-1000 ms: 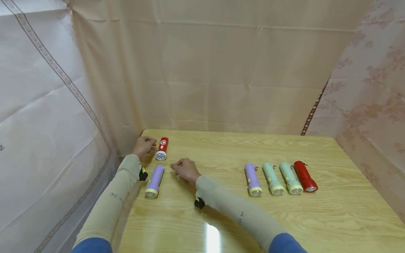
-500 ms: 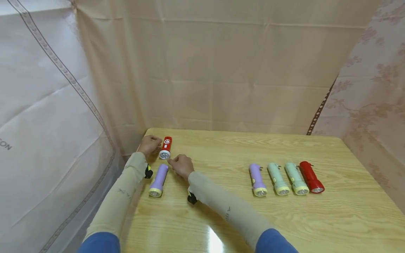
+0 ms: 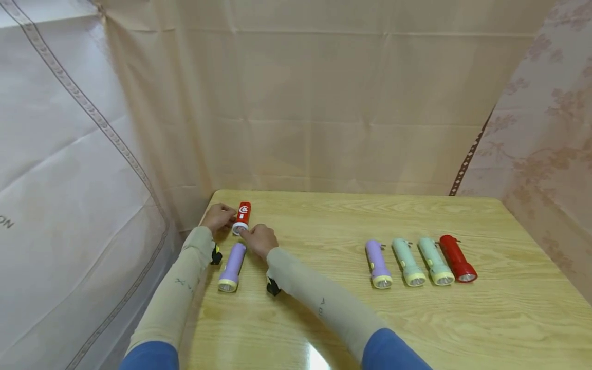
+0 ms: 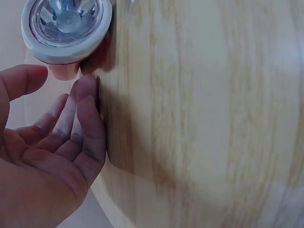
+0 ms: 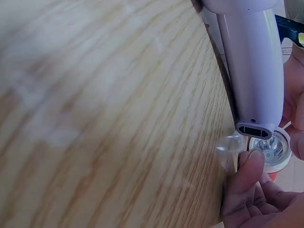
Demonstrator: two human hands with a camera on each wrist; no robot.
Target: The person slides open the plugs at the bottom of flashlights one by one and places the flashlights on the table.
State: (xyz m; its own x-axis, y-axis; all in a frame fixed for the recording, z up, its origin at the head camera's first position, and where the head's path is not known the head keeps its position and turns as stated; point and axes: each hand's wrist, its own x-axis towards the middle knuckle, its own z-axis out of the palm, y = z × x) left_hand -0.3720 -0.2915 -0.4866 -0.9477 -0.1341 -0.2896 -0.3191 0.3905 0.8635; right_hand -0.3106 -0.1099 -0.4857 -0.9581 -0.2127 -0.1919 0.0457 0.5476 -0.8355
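Observation:
A red flashlight (image 3: 243,211) with a white rim lies at the table's far left corner. My left hand (image 3: 219,217) is at its left side; the left wrist view shows the thumb and loosely bent fingers (image 4: 57,137) just below the flashlight's lens (image 4: 69,19), not wrapped round it. From the right, my right hand (image 3: 260,239) reaches the white rim with its fingertips. In the right wrist view its thumb (image 5: 251,168) overlaps the edge of the lens (image 5: 271,151); whether it touches is unclear. A purple flashlight (image 3: 233,263) with a yellow rim lies nearer, between my forearms.
To the right on the wooden table (image 3: 314,288) lie another purple flashlight (image 3: 377,263), two mint green flashlights (image 3: 408,262) and a plain red flashlight (image 3: 457,258), in a row. A beige cloth (image 3: 300,113) hangs behind the table, with more cloth at both sides.
My right hand has moved left and slightly away from me, up to the red flashlight's rim. My left hand has come closer to its side. The flashlights appear to stay in place.

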